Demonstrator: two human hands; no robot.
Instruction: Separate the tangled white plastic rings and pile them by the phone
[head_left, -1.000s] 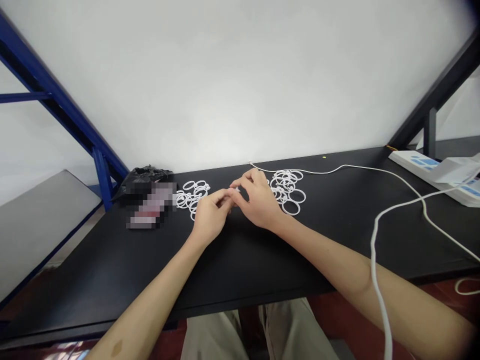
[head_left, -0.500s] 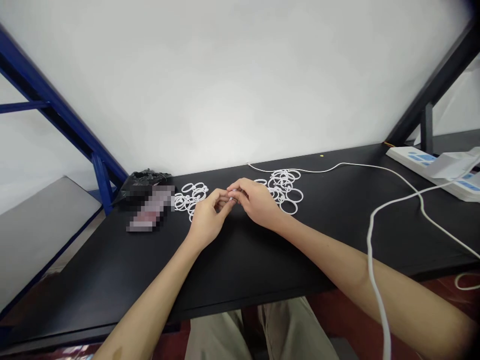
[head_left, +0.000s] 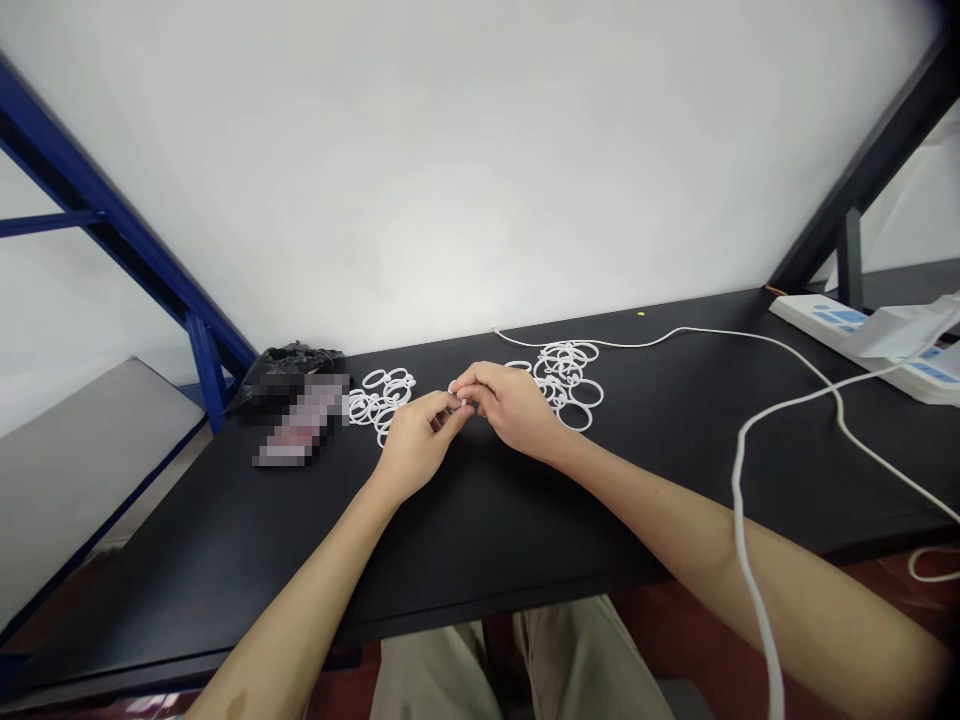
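Over the middle of the black table, my left hand (head_left: 417, 436) and my right hand (head_left: 514, 405) meet at the fingertips. Both are closed in a pinch on a small white ring (head_left: 451, 386), mostly covered by the fingers, so its full shape is hidden. Just beyond my left hand lies a loose heap of white plastic rings (head_left: 396, 392), each with a small knob or clasp. A second heap of the same white rings (head_left: 576, 416) lies behind and to the right of my right hand, partly covered by it.
A black plastic bag (head_left: 289, 360) and a blurred-out object (head_left: 300, 430) sit at the left. A white cable (head_left: 742, 460) runs across the right side, over my right forearm. White boxes with blue print (head_left: 844, 320) stand at the far right, against a pale wall (head_left: 480, 180).
My fingers have shifted slightly around the small white ring, and a bit more of it shows between the fingertips. Both heaps stay as they were.
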